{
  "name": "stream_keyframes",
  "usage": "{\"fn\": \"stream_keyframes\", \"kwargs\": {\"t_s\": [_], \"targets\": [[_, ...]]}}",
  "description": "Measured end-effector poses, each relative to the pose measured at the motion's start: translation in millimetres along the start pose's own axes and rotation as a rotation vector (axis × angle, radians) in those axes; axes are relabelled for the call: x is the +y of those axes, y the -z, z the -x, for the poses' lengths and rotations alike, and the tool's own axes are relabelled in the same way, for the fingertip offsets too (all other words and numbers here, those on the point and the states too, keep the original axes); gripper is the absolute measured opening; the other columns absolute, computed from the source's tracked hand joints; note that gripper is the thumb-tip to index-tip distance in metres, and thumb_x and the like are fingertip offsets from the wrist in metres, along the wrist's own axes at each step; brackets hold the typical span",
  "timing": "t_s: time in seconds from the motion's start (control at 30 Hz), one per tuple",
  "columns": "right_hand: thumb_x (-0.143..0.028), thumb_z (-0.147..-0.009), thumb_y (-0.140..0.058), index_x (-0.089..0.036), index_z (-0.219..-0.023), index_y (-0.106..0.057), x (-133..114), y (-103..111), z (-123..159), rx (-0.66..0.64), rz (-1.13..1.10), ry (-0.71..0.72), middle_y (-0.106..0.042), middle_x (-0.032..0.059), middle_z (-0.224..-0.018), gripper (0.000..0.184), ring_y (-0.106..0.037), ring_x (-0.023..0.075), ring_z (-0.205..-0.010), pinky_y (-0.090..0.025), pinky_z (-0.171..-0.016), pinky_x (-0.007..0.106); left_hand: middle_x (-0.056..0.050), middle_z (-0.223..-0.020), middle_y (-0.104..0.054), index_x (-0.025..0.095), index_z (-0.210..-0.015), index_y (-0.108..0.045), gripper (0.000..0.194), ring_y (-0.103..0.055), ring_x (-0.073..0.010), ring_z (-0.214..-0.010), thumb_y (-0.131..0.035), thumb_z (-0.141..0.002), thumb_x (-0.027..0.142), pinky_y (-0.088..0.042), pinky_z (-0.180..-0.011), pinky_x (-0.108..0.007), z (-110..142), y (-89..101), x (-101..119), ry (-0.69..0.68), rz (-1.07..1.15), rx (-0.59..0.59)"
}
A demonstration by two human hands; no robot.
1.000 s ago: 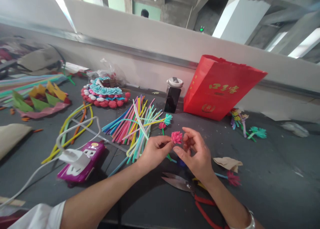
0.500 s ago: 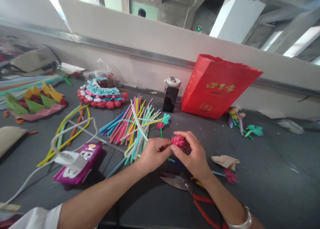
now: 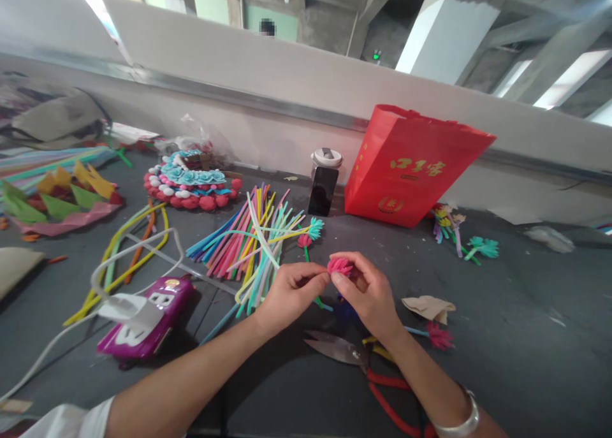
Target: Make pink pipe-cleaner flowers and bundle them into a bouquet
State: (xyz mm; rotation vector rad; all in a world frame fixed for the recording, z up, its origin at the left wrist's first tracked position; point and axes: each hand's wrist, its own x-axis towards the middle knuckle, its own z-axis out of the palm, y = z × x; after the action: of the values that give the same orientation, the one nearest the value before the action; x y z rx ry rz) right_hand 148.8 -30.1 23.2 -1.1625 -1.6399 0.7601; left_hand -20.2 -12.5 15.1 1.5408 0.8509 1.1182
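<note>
Evidently, the left hand [image 3: 296,294] pinches the flower [image 3: 338,265] low down, the right hand [image 3: 371,294] its petals. It seems light, soft, crushable; best held by the base.

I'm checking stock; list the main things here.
Held flower: 1, pink, centre
Loose flowers: several, mixed, centre to right
Flexible sticks: many, multicoloured, centre and left
Scissors: 1, red handles, front
Bag: 1, red, back right
Cup: 1, white lid, back
Phone: 1, black, before cup
Power strip: 1, purple, left
Floral stack: 1, red-white-blue, back left
Zigzag crown: 1, multicoloured, far left
Table: 1, dark, below
Left hand: 1, bare, centre
Right hand: 1, bare, centre
</note>
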Motion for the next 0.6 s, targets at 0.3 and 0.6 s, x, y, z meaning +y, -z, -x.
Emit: {"fn": "stream_keyframes", "kwargs": {"t_s": [0.3,0.6], "targets": [[-0.032,-0.085,-0.065,-0.023,-0.114,-0.062,-0.1,1.4,1.7,0.173,0.034,0.109,-0.062,0.0043,-0.096,0.03,-0.061,0.0174,-0.081,-0.051,-0.065,0.027,-0.001,-0.065,-0.063,0.012,-0.078,-0.074,0.026,-0.05,-0.012,-0.062,-0.066,-0.08,0.037,-0.039,-0.058,-0.022,-2.4,0.0,3.6,0.052,0.046,0.093],[-0.028,-0.089,-0.061,-0.02,-0.085,-0.066,-8.4,3.5,1.7,0.272,0.086,0.119,-0.061,0.0005,-0.078,0.01,-0.055,0.0128,-0.065,-0.046,-0.06,0.026,-0.001,-0.065,-0.063,0.012,-0.079,-0.074,0.024,-0.05,-0.0113,-0.061,-0.066,-0.082,0.035,-0.04,-0.057,-0.021,-2.9,-1.0,2.9,-0.004,-0.045,0.107]]}}
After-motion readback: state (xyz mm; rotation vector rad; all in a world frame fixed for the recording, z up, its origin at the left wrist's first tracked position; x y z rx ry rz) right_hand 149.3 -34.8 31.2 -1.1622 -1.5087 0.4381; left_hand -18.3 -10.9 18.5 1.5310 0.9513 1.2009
